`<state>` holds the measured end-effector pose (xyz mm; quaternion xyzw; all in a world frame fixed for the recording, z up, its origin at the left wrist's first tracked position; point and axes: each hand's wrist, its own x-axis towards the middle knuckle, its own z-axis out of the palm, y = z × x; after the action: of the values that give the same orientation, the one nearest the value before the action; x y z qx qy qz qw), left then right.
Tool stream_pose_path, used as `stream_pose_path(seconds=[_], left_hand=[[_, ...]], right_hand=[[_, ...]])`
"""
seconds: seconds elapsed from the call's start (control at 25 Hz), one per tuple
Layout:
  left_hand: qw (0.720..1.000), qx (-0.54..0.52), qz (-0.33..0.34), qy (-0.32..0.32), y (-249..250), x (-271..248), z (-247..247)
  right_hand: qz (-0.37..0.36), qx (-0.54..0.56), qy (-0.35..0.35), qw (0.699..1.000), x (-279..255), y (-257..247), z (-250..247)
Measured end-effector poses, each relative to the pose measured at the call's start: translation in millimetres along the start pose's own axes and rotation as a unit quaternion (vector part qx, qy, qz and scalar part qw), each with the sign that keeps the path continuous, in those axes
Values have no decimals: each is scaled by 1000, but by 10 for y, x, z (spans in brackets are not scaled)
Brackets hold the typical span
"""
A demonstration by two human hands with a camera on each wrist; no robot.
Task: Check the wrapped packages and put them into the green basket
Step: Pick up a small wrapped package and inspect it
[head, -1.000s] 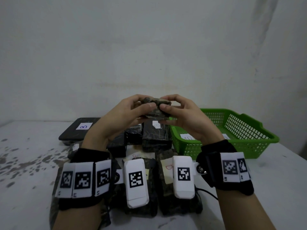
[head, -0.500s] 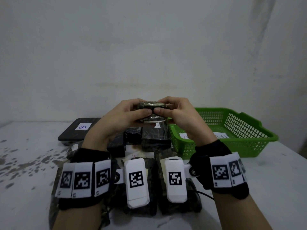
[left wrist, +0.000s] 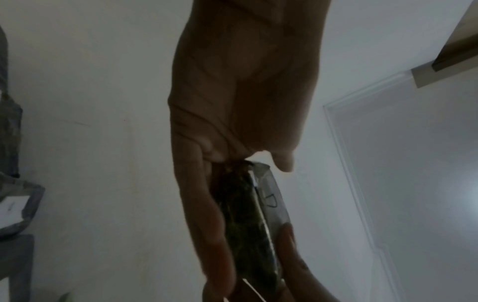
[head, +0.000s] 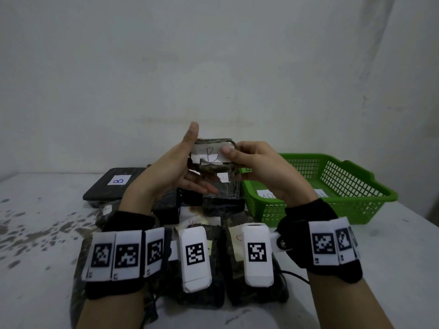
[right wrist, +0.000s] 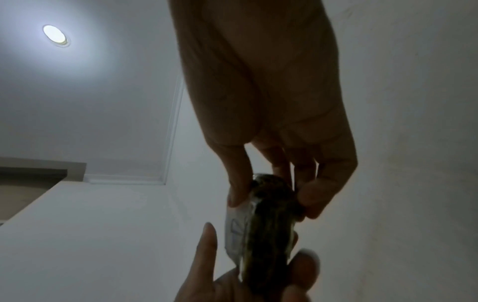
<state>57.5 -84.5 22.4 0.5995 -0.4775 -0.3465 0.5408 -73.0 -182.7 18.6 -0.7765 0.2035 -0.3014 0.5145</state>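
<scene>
Both hands are up at chest height, well above the table (head: 392, 245), sharing one small wrapped package (head: 211, 156); the right hand (head: 259, 167) pinches its right end, thumb on the front and fingers curled behind, which the right wrist view confirms; the left hand (head: 171, 167) is flat and relaxed, thumb pointing up, fingers laid straight along the back and underside as a support, not a grip. That hold turns the white label (head: 209, 156) toward the face, and the handwritten letter B reads plainly; a fair guess is that this is the checking step, with the drop not yet made. Just to the right and lower sits the green basket (head: 370, 198), white labels showing inside it, so something seems to lie in there already; it is placed close enough for a short carry by the right hand alone. Below the wrists a heap of dark wrapped packages (head: 223, 195) waits on the table; a flat black one marked B (head: 114, 184) lies at the far left.
</scene>
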Motion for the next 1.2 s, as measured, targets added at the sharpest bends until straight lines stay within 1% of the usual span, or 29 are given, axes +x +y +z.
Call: stream_pose_path(seconds=[0.04,0.12,0.32,0.56,0.68,0.76,0.88,0.96,1.04,1.12,1.2], left_hand=[[1000,3,-1,-8,-1,2,19],[1000,29,9,0,-18,12,29],[993,94,67,33,-74,60,-38],[989,124,69,46,-100,108,-37],[989,96,73,86,-91,107,-62],[988,85,81,100,-82,95,-56],[991,40,87,96,-77,101,-37],[994,13,69,82,-78,111,-20],[996,3,51,72,-75,114,5],[996,0,53,75,-55,105,33],[996,6,69,65,-39,86,49]], right_hand=[[9,-2,11,1000,7,5,5],[25,-6,26,999,23,16,-1],[39,-23,35,998,10,-1,-48],[32,-40,45,998,-7,-29,-53],[12,-23,47,999,9,-1,-4],[5,-21,37,999,8,9,3],[-13,-15,-20,1000,-33,-9,-47],[-33,-6,-49,998,-67,-31,-93],[-53,-1,-64,997,-79,-30,-115],[-60,15,-55,997,-59,-13,-116],[-52,52,-17,997,-23,4,-112]])
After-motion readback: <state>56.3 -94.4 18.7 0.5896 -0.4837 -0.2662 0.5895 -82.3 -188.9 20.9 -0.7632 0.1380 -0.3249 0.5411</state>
